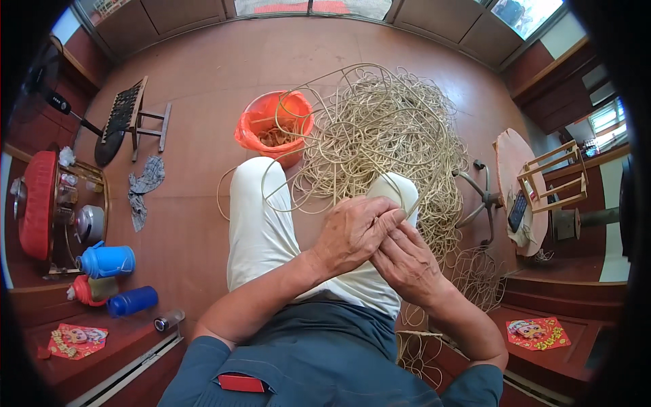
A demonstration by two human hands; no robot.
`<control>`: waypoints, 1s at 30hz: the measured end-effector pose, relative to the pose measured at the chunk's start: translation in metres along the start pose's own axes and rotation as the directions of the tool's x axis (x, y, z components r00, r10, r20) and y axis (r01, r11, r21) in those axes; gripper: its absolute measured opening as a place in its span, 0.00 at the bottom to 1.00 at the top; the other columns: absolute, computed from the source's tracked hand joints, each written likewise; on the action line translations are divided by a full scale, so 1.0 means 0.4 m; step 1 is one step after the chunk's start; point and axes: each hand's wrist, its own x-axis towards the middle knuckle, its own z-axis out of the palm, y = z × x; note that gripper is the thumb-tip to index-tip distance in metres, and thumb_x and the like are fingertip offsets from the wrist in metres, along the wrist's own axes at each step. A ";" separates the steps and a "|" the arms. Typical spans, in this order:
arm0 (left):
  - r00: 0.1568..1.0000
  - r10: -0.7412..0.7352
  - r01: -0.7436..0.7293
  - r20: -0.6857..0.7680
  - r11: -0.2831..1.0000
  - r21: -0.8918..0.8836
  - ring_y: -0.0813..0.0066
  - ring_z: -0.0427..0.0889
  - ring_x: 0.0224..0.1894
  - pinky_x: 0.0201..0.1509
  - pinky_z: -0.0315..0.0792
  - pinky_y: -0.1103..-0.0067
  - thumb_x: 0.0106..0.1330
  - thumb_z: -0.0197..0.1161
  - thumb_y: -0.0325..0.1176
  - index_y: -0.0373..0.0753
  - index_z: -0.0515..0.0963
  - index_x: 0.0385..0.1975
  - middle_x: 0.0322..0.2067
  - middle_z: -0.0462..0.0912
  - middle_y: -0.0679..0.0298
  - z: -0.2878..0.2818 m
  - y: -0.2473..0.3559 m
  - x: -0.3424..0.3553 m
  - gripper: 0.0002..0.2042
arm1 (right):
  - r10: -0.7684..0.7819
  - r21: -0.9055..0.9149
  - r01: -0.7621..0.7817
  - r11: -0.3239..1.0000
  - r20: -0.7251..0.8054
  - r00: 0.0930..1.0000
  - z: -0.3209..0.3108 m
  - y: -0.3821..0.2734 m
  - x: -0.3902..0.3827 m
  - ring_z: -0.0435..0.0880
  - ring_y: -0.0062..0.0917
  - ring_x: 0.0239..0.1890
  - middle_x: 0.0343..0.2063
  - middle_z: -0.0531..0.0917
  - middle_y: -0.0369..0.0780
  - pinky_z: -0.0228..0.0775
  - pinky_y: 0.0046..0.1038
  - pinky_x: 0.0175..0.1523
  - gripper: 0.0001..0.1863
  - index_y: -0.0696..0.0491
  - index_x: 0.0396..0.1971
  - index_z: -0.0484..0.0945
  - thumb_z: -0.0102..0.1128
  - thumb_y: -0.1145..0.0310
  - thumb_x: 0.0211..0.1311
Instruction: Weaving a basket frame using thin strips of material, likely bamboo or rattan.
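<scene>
My left hand (349,234) and my right hand (407,264) are together above my right knee, fingers closed on pale cord (411,205) that loops up from between them. The left thumb lies over the right fingertips, which hide what exactly is pinched. A big tangled heap of the same cord (383,115) covers the floor beyond my knees, with long loose loops reaching over an orange bucket (254,125) lined with plastic and holding brownish scraps.
At the left are a folding stool (122,119), a crumpled cloth (142,190), a red tray stand (37,203), a blue flask (108,260) and bottles (132,300). At the right are a chair base (487,200) and a round board (508,163) with a wooden frame (553,169).
</scene>
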 end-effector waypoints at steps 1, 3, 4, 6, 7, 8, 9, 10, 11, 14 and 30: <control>1.000 0.014 -0.014 0.000 1.000 -0.009 0.48 0.86 0.43 0.48 0.77 0.62 0.82 0.57 0.50 0.36 0.87 0.46 0.38 0.88 0.49 0.001 -0.001 0.003 0.21 | 0.004 0.000 -0.004 1.000 0.001 1.000 0.005 0.000 -0.004 0.83 0.38 0.64 0.53 0.86 0.43 0.68 0.46 0.76 0.16 0.56 0.51 0.85 0.61 0.69 0.65; 0.999 -0.030 0.030 0.010 1.000 0.007 0.50 0.87 0.43 0.48 0.78 0.63 0.81 0.59 0.49 0.36 0.87 0.45 0.38 0.89 0.49 0.007 -0.002 0.005 0.20 | 0.000 0.026 0.002 1.000 -0.074 0.997 0.016 -0.002 -0.021 0.84 0.39 0.65 0.56 0.86 0.43 0.71 0.46 0.75 0.15 0.54 0.50 0.87 0.63 0.68 0.66; 0.997 -0.075 0.075 0.011 0.997 0.028 0.51 0.88 0.43 0.47 0.79 0.64 0.80 0.60 0.48 0.36 0.87 0.44 0.38 0.89 0.50 0.008 -0.003 0.006 0.20 | 0.013 0.022 -0.011 1.000 -0.071 0.997 0.024 -0.004 -0.027 0.84 0.39 0.65 0.56 0.86 0.43 0.71 0.46 0.75 0.15 0.54 0.50 0.87 0.63 0.68 0.66; 0.993 -0.108 0.108 0.051 0.994 0.015 0.53 0.88 0.41 0.47 0.79 0.65 0.78 0.62 0.48 0.36 0.87 0.45 0.37 0.89 0.51 -0.003 0.019 0.017 0.19 | -0.005 0.057 0.014 0.998 -0.166 0.986 0.037 -0.008 -0.036 0.86 0.39 0.63 0.56 0.86 0.43 0.74 0.45 0.74 0.13 0.53 0.47 0.89 0.65 0.68 0.65; 0.986 -0.146 0.145 0.077 0.989 0.010 0.54 0.88 0.39 0.46 0.79 0.66 0.77 0.64 0.47 0.36 0.87 0.45 0.36 0.89 0.52 -0.005 0.027 0.022 0.18 | 0.010 0.052 -0.002 0.999 -0.161 0.987 0.035 -0.010 -0.040 0.86 0.39 0.63 0.56 0.86 0.43 0.74 0.45 0.74 0.13 0.53 0.47 0.89 0.65 0.68 0.65; 0.989 -0.134 0.135 0.062 0.991 -0.011 0.58 0.89 0.36 0.43 0.79 0.68 0.74 0.68 0.48 0.35 0.87 0.44 0.34 0.89 0.54 -0.003 0.025 0.027 0.18 | 0.019 0.067 -0.006 0.998 -0.195 0.981 0.035 -0.010 -0.038 0.86 0.39 0.63 0.56 0.86 0.44 0.75 0.44 0.73 0.13 0.53 0.47 0.89 0.65 0.68 0.65; 0.989 -0.130 0.132 0.073 0.991 -0.014 0.58 0.89 0.36 0.43 0.79 0.68 0.74 0.68 0.48 0.35 0.87 0.44 0.34 0.89 0.54 -0.004 0.029 0.030 0.18 | 0.029 0.082 -0.010 0.997 -0.228 0.973 0.034 -0.010 -0.041 0.86 0.39 0.63 0.56 0.86 0.44 0.76 0.43 0.73 0.12 0.53 0.46 0.89 0.65 0.68 0.65; 0.983 -0.167 0.167 0.081 0.986 0.008 0.61 0.88 0.35 0.42 0.79 0.69 0.73 0.69 0.48 0.36 0.86 0.43 0.33 0.88 0.55 -0.006 0.036 0.032 0.18 | 0.039 0.079 -0.022 0.997 -0.226 0.973 0.035 -0.010 -0.046 0.86 0.39 0.63 0.56 0.86 0.44 0.76 0.43 0.73 0.12 0.53 0.46 0.89 0.65 0.68 0.65; 0.975 -0.204 0.202 0.089 0.979 0.031 0.64 0.87 0.34 0.41 0.78 0.70 0.72 0.71 0.48 0.36 0.86 0.42 0.32 0.88 0.57 -0.009 0.045 0.035 0.18 | 0.048 0.098 -0.024 0.995 -0.252 0.967 0.039 -0.011 -0.052 0.86 0.39 0.63 0.56 0.86 0.44 0.77 0.43 0.72 0.12 0.52 0.46 0.89 0.66 0.69 0.65; 0.953 -0.268 0.271 0.139 0.963 0.000 0.70 0.85 0.31 0.38 0.76 0.73 0.72 0.72 0.48 0.37 0.85 0.38 0.30 0.86 0.59 -0.010 0.061 0.040 0.18 | 0.059 0.141 -0.011 0.990 -0.341 0.938 0.055 -0.009 -0.070 0.86 0.40 0.62 0.56 0.86 0.43 0.79 0.43 0.70 0.12 0.52 0.46 0.89 0.68 0.73 0.63; 0.946 -0.325 0.251 -0.006 0.744 -0.619 0.90 0.70 0.28 0.34 0.64 0.88 0.81 0.64 0.39 0.41 0.79 0.38 0.28 0.75 0.78 -0.081 -0.016 0.071 0.10 | 0.847 0.963 -0.269 -0.002 0.145 0.511 0.074 0.012 -0.052 0.84 0.24 0.49 0.48 0.84 0.41 0.77 0.29 0.59 0.21 0.60 0.60 0.76 0.51 0.57 0.87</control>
